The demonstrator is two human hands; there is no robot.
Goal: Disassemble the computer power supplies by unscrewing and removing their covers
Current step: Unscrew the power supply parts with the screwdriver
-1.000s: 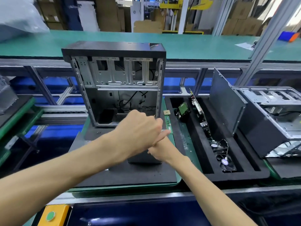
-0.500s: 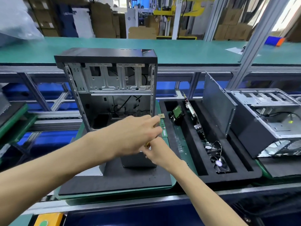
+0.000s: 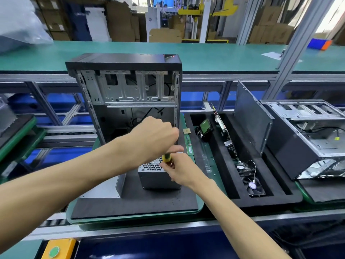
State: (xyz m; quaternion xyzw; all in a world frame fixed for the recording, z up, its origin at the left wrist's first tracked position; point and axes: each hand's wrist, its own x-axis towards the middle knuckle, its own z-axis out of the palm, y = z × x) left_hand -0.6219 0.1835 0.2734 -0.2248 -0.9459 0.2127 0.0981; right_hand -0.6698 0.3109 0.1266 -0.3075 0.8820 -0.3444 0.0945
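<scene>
A grey power supply [image 3: 158,177] with a honeycomb grille on top stands on the black foam mat [image 3: 134,204], in front of an open, empty computer case [image 3: 128,86]. A screwdriver with a yellow-green handle [image 3: 166,158] stands upright over the grille's right part; its tip is hidden. My left hand [image 3: 155,139] is curled over the top of the handle. From below right, my right hand [image 3: 180,170] pinches the lower part of the handle with curled fingers.
A black foam tray [image 3: 280,197] to the right holds circuit boards, a card and two small fans [image 3: 252,186]. A loose side panel [image 3: 252,116] leans against a second case [image 3: 306,135] lying at the right. A yellow box with a green button [image 3: 56,251] sits at the near edge.
My hands have lifted slightly and parted, so the screwdriver handle and the power supply's grille now show between them. The camera has tilted a little.
</scene>
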